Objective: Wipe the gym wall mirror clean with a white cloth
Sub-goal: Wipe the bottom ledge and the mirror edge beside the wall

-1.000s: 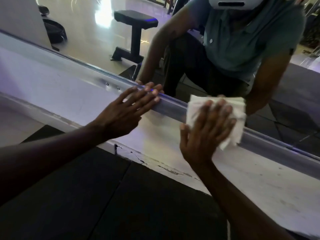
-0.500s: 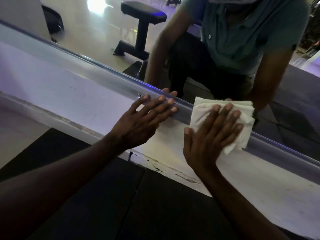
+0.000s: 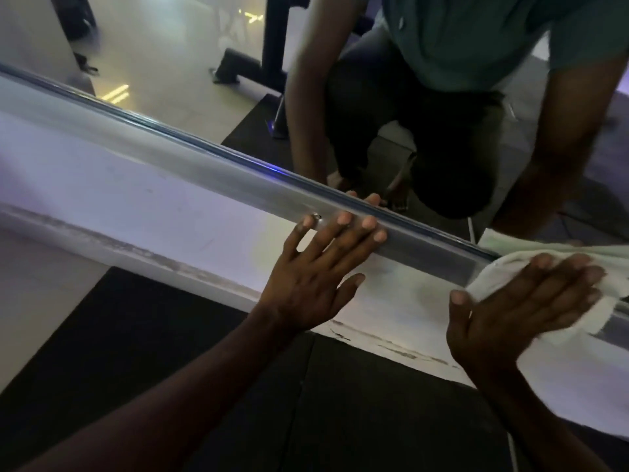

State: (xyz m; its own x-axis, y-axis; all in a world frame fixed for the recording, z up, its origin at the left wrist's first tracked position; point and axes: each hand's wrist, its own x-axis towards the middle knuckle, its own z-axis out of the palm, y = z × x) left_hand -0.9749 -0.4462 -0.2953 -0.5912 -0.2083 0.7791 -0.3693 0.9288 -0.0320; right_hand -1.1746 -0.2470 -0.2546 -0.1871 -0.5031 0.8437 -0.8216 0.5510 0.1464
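Note:
The wall mirror (image 3: 177,56) fills the upper part of the view, reflecting a crouched person in a green shirt. Its metal bottom frame (image 3: 238,185) runs diagonally from upper left to lower right. My left hand (image 3: 316,277) lies flat with fingers spread, fingertips resting on the frame. My right hand (image 3: 517,311) presses the white cloth (image 3: 606,257) flat against the frame and the mirror's lower edge at the far right. The cloth is partly hidden under my palm and cut off by the right edge of the view.
Below the frame is a white wall base (image 3: 136,212) with chipped paint along its foot. Black rubber floor mats (image 3: 306,403) lie under my arms and pale floor tile (image 3: 34,301) at the left. A bench's base (image 3: 252,63) shows in the reflection.
Both hands slid to the right along the frame. The cloth moved with my right hand toward the right edge of the view. The camera dipped lower and closer.

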